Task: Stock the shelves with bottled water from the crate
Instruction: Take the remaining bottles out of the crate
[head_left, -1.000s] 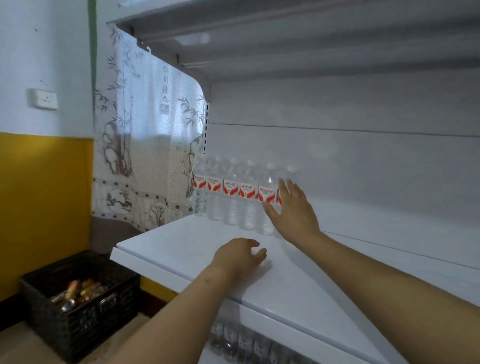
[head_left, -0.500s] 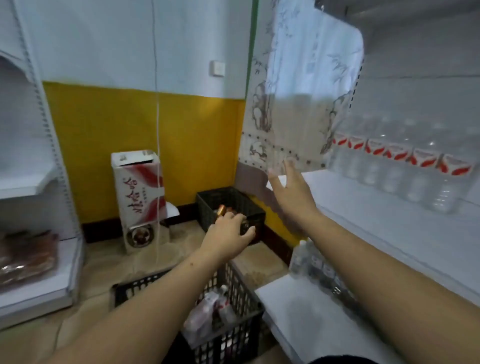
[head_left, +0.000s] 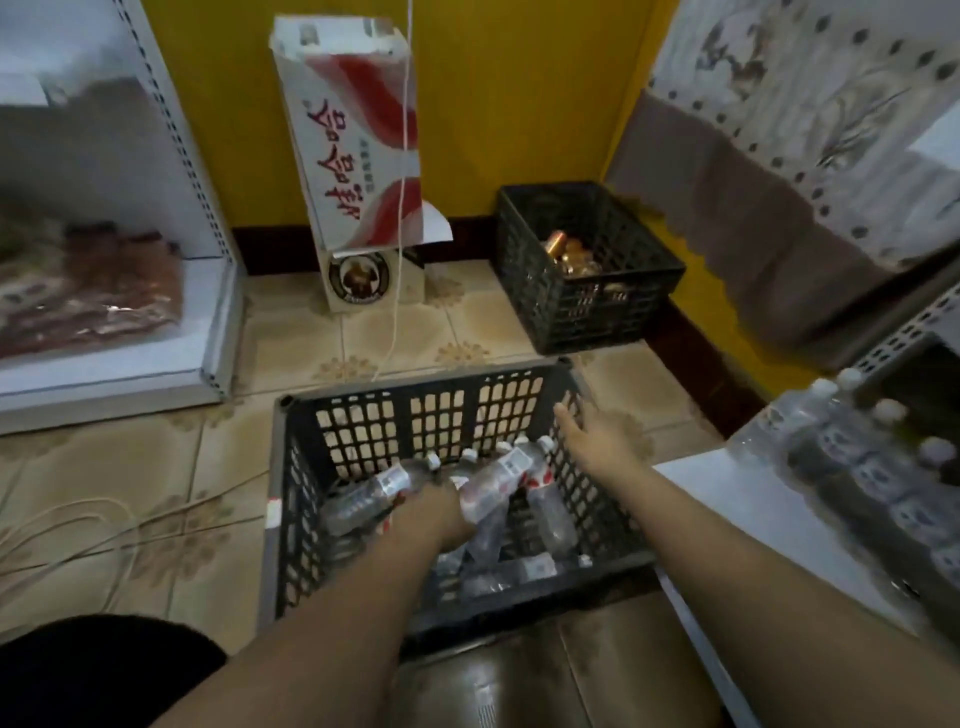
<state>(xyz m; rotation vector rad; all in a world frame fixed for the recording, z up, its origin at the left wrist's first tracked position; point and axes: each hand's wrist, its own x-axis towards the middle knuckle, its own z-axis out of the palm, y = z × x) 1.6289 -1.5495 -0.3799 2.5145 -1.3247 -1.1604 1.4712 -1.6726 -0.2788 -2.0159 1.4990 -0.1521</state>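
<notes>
Head cam has us looking straight down into the black crate (head_left: 291, 467) sitting on the tiled floor (head_left: 171, 467), right in the middle of view. Loose water bottles (head_left: 498, 475) are piled inside it, lying every which way. Our left hand (head_left: 434, 514) is down in the pile with its fingers wrapped around one bottle (head_left: 374, 491) that points out toward 10 o'clock. Our right hand (head_left: 592, 439) hovers at the crate's 2 o'clock corner, fingers relaxed and spread, holding nothing. Over at 3 o'clock, a row of bottles (head_left: 852, 457) already stands on the white lower shelf (head_left: 737, 509). Up at 1 o'clock there's a smaller black crate (head_left: 571, 306) with cans (head_left: 569, 254), and a tall cardboard box (head_left: 353, 130) at 12 against the yellow wall (head_left: 519, 93).
</notes>
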